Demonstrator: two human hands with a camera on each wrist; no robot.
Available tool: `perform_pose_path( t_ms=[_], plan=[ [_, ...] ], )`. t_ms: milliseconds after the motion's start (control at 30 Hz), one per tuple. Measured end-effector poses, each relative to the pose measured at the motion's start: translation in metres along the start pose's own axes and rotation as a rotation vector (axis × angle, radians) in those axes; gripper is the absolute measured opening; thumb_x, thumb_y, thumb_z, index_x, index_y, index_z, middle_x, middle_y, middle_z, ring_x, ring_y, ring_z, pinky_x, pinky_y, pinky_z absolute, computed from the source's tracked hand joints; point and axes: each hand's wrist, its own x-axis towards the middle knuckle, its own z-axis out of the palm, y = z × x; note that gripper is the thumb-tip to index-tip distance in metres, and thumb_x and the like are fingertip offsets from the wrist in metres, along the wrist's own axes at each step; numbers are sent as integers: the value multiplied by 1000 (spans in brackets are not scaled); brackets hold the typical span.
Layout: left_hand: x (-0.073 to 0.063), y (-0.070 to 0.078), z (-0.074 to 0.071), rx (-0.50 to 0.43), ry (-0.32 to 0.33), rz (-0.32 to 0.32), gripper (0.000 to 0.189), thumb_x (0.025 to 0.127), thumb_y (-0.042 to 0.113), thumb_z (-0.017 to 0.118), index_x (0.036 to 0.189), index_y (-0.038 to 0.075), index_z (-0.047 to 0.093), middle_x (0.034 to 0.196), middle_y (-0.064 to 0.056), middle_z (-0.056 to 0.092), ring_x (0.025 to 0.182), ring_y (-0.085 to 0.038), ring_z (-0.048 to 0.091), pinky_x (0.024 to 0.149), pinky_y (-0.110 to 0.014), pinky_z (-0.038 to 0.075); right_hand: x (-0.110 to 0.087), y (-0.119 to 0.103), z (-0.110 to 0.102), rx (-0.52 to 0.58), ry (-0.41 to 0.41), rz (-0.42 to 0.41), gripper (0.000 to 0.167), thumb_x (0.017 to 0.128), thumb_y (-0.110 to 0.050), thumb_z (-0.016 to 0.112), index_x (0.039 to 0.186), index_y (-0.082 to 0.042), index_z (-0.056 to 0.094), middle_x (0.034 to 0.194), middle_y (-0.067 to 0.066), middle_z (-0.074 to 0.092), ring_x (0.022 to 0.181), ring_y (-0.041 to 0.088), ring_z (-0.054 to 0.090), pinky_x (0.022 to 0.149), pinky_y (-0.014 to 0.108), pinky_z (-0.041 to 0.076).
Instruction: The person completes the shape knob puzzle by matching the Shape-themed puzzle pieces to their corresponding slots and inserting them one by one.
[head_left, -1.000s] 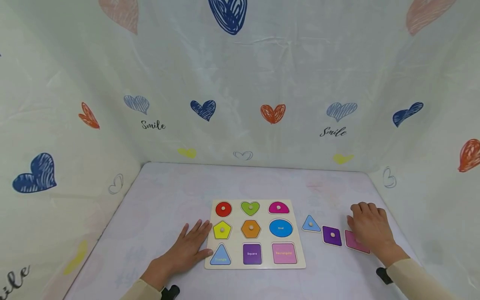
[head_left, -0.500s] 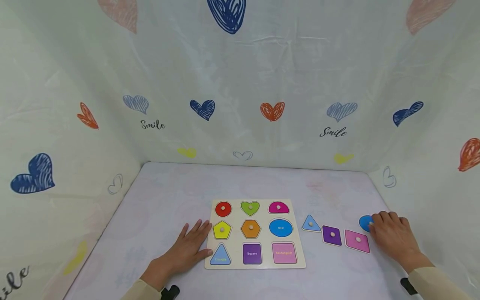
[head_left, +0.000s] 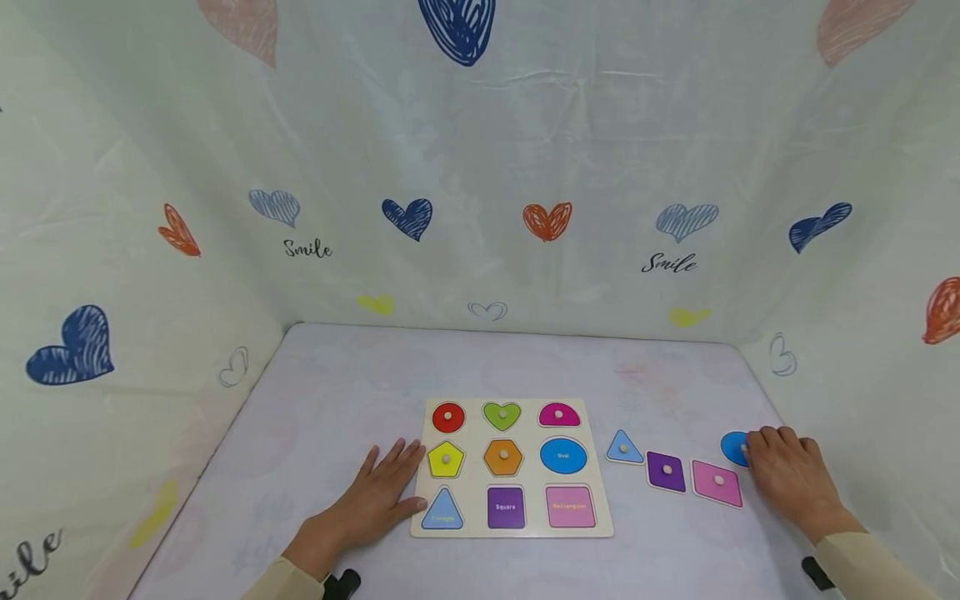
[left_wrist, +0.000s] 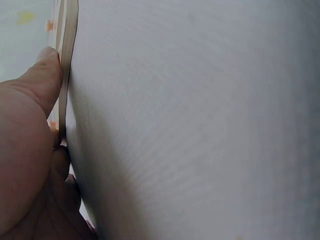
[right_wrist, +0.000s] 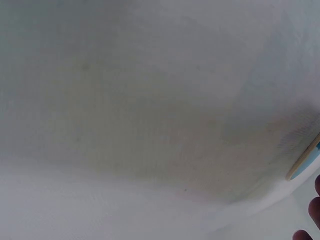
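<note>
A wooden shape puzzle board [head_left: 525, 467] lies on the white table, with coloured shapes in rows. My left hand [head_left: 378, 492] rests with spread fingers at the board's left edge; in the left wrist view its thumb [left_wrist: 45, 75] lies against the board's side. At the right, my right hand [head_left: 795, 479] has curled fingers and pinches a blue oval puzzle piece [head_left: 733, 448], covering its right part. The right wrist view shows only the piece's rim [right_wrist: 302, 162] and a few fingertips [right_wrist: 315, 210]. The board's oval, triangle, square and rectangle places show printed words without knobs.
Between board and right hand lie a blue triangle piece [head_left: 624, 447], a purple square piece [head_left: 665, 472] and a pink rectangle piece [head_left: 717, 483], each with a knob. A cloth wall [head_left: 480, 167] printed with hearts stands behind and beside the table.
My right hand has moved right and toward me, uncovering the pink rectangle and part of the blue oval. Over the last half second it has barely moved. The left hand stays put.
</note>
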Motion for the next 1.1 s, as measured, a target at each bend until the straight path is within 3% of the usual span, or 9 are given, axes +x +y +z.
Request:
perform_pose_path(
  t_ms=[400, 700, 1100],
  plan=[
    [1, 0, -1, -2, -13, -4, 87, 98, 54, 68, 167, 15, 31, 174, -2, 31, 165, -29, 15, 132, -61, 3, 5, 1, 0, -3, -71, 16, 46, 83, -9, 87, 111, 8, 53, 97, 22, 56, 100, 46, 50, 86, 68, 48],
    [1, 1, -2, -13, -11, -5, 87, 98, 53, 68, 167, 15, 31, 174, -3, 31, 165, -30, 15, 132, -62, 3, 8, 4, 1, 20, -66, 18, 41, 87, -10, 82, 108, 9, 53, 91, 19, 55, 97, 44, 51, 85, 66, 47],
    [0, 1, -1, -10, 0, -5, 87, 98, 52, 69, 167, 14, 32, 174, -4, 32, 164, -31, 17, 132, -62, 3, 23, -8, -6, -24, -16, -28, 52, 81, -12, 89, 111, 11, 54, 91, 20, 54, 95, 43, 50, 83, 63, 48]
  ],
)
